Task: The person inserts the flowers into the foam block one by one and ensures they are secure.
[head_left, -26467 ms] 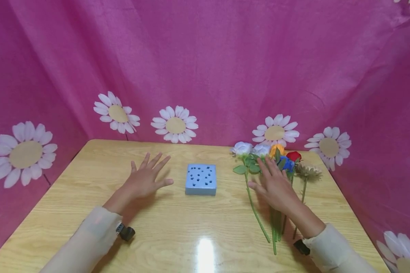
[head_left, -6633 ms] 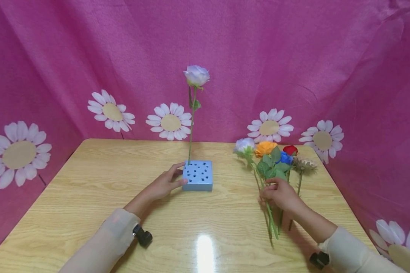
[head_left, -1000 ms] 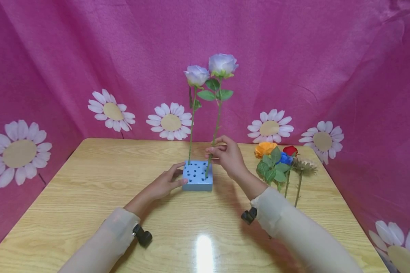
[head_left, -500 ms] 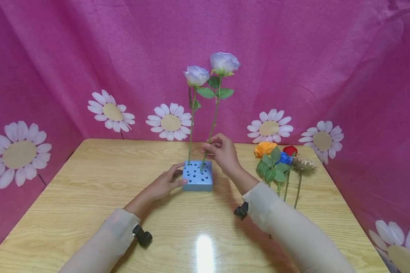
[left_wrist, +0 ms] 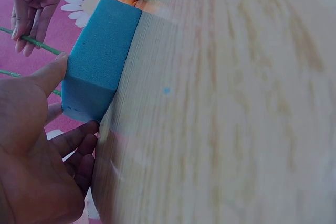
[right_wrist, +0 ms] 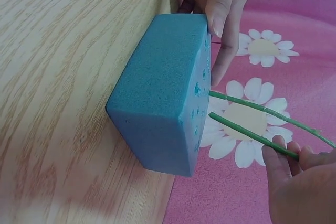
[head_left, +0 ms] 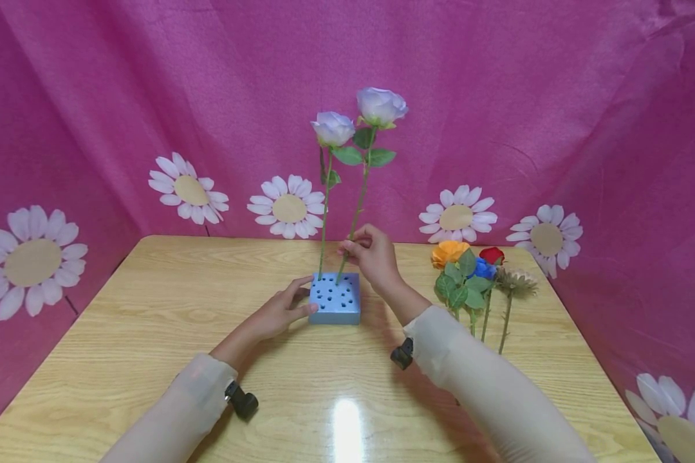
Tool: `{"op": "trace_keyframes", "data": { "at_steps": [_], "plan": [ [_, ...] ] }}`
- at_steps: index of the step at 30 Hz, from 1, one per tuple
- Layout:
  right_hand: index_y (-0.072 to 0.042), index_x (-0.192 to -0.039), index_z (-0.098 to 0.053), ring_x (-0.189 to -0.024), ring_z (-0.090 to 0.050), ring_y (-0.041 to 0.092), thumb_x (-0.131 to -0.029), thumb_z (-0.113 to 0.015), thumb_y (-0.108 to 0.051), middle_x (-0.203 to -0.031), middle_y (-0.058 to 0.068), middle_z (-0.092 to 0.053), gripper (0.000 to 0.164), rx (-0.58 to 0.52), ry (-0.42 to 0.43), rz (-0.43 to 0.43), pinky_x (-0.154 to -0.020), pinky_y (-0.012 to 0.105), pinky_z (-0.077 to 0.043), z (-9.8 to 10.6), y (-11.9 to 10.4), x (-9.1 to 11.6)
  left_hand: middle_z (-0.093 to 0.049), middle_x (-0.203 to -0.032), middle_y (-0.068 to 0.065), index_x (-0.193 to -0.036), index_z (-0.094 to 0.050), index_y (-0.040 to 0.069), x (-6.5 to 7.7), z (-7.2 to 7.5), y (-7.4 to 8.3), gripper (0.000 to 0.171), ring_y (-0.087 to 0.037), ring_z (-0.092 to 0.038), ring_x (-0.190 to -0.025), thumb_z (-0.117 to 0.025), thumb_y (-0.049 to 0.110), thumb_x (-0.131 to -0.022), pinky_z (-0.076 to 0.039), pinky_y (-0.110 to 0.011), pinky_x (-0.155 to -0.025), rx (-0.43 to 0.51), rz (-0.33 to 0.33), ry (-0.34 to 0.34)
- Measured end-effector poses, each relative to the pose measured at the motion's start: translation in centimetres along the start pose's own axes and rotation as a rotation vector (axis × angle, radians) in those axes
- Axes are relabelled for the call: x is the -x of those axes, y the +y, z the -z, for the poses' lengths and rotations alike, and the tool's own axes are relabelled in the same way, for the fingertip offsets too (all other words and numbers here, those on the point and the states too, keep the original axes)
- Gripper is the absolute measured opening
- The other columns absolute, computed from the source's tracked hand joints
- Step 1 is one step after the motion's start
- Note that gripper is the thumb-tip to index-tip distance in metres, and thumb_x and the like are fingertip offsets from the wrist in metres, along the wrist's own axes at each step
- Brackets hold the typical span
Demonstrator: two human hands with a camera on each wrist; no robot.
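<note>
A blue foam block (head_left: 335, 317) dotted with holes sits mid-table. My left hand (head_left: 278, 313) grips its left side, thumb at the front corner and fingers behind. One pale lilac rose (head_left: 333, 128) stands upright in a back-left hole. My right hand (head_left: 376, 260) pinches the lower stem of a second lilac rose (head_left: 381, 106), which leans a little right. In the right wrist view, that rose's stem (right_wrist: 247, 132) ends just short of the block's holed face, beside the planted stem (right_wrist: 262, 109).
At the right of the wooden table (head_left: 150, 289) lie an orange rose (head_left: 449, 254), a blue rose (head_left: 482, 268), a red rose (head_left: 491, 255) and a dull beige flower (head_left: 517, 280), with green leaves (head_left: 459, 283) among them. A pink curtain (head_left: 255, 96) with printed daisies surrounds the table.
Over the last second my right hand has shifted left and back, carrying the second rose's stem end from the block's front right toward its back middle. My left hand has stayed put.
</note>
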State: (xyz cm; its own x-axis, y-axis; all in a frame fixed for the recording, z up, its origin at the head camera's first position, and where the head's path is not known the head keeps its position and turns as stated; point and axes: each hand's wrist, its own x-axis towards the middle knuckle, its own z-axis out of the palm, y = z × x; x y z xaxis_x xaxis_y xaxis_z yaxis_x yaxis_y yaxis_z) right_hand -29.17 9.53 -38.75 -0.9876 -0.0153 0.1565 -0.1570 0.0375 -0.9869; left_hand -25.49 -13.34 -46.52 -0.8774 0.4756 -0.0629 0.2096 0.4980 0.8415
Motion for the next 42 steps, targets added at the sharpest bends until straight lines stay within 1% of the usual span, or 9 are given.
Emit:
{"op": "trace_keyframes", "data": {
  "at_steps": [5,10,16,21,24,27,29,34,42],
  "plan": [
    [0.005,-0.1,-0.058,-0.105,-0.071,0.048,-0.098,-0.064,0.004,-0.106,0.03,-0.072,0.007,0.018,0.004,-0.003,-0.088,0.048,-0.06,-0.3,0.0,0.0,-0.044,-0.157,-0.023,-0.164,-0.024,0.019,0.1,0.0,0.0,0.072,-0.041,-0.032,-0.151,-0.061,0.035,-0.105,-0.019,-0.061,-0.123,0.007,-0.001,-0.002],
    [0.005,-0.1,-0.059,-0.104,-0.071,0.048,-0.098,-0.066,0.003,-0.104,0.029,-0.073,0.008,0.041,0.006,-0.013,-0.088,0.051,-0.059,-0.5,0.0,0.0,-0.044,-0.157,-0.023,-0.164,-0.024,0.019,0.1,0.0,0.0,0.072,-0.041,-0.032,-0.152,-0.061,0.035,-0.105,-0.019,-0.062,-0.123,0.008,-0.006,-0.002],
    [0.004,-0.099,-0.059,-0.101,-0.073,0.042,-0.098,-0.066,0.002,-0.105,0.028,-0.073,0.007,0.076,0.015,-0.024,-0.083,0.041,-0.062,-0.6,0.2,0.2,-0.045,-0.156,-0.024,-0.164,-0.024,0.018,0.0,0.0,0.0,0.071,-0.041,-0.032,-0.151,-0.062,0.033,-0.105,-0.019,-0.061,-0.123,0.011,-0.011,0.001],
    [0.005,-0.1,-0.059,-0.101,-0.073,0.042,-0.098,-0.065,0.004,-0.107,0.029,-0.073,0.006,0.07,0.009,-0.021,-0.084,0.043,-0.061,-0.6,0.4,0.3,-0.045,-0.156,-0.024,-0.164,-0.025,0.018,0.1,0.0,0.0,0.071,-0.041,-0.034,-0.15,-0.062,0.033,-0.105,-0.021,-0.061,-0.122,0.005,-0.01,0.005],
    [0.005,-0.101,-0.059,-0.095,-0.076,0.035,-0.098,-0.066,0.003,-0.107,0.03,-0.073,0.007,0.079,0.005,-0.012,-0.085,0.044,-0.061,-0.7,0.5,0.4,-0.045,-0.156,-0.024,-0.164,-0.025,0.018,0.1,-0.1,0.1,0.071,-0.041,-0.034,-0.15,-0.062,0.033,-0.105,-0.021,-0.061,-0.122,0.007,-0.01,0.007],
    [0.006,-0.105,-0.061,-0.09,-0.076,0.026,-0.098,-0.067,0.0,-0.106,0.029,-0.073,0.011,0.091,0.005,-0.006,-0.084,0.04,-0.062,-0.8,0.7,0.4,-0.045,-0.156,-0.024,-0.164,-0.025,0.018,0.1,-0.1,0.1,0.071,-0.04,-0.034,-0.15,-0.062,0.033,-0.105,-0.021,-0.06,-0.122,0.005,-0.01,0.008],
    [0.006,-0.108,-0.062,-0.092,-0.076,0.028,-0.098,-0.068,-0.001,-0.105,0.028,-0.073,0.014,0.1,0.005,0.0,-0.083,0.038,-0.062,-0.8,0.9,0.5,-0.045,-0.156,-0.024,-0.164,-0.025,0.018,0.0,-0.1,0.1,0.071,-0.04,-0.034,-0.151,-0.062,0.033,-0.105,-0.021,-0.06,-0.123,0.005,-0.008,0.009],
    [0.004,-0.109,-0.063,-0.102,-0.073,0.044,-0.099,-0.068,-0.003,-0.101,0.025,-0.074,0.014,0.105,0.004,0.012,-0.081,0.039,-0.062,-0.9,1.5,0.6,-0.045,-0.156,-0.025,-0.164,-0.024,0.019,0.0,0.0,0.0,0.071,-0.04,-0.033,-0.151,-0.061,0.033,-0.105,-0.02,-0.06,-0.123,0.021,-0.006,0.001],
    [0.002,-0.111,-0.065,-0.101,-0.073,0.038,-0.1,-0.068,-0.008,-0.101,0.022,-0.075,0.015,0.135,-0.004,0.026,-0.08,0.035,-0.062,-1.1,2.7,1.0,-0.045,-0.156,-0.024,-0.164,-0.024,0.02,0.0,-0.1,0.0,0.071,-0.04,-0.034,-0.151,-0.061,0.035,-0.105,-0.021,-0.06,-0.123,0.022,0.003,0.003]
  ]
}}
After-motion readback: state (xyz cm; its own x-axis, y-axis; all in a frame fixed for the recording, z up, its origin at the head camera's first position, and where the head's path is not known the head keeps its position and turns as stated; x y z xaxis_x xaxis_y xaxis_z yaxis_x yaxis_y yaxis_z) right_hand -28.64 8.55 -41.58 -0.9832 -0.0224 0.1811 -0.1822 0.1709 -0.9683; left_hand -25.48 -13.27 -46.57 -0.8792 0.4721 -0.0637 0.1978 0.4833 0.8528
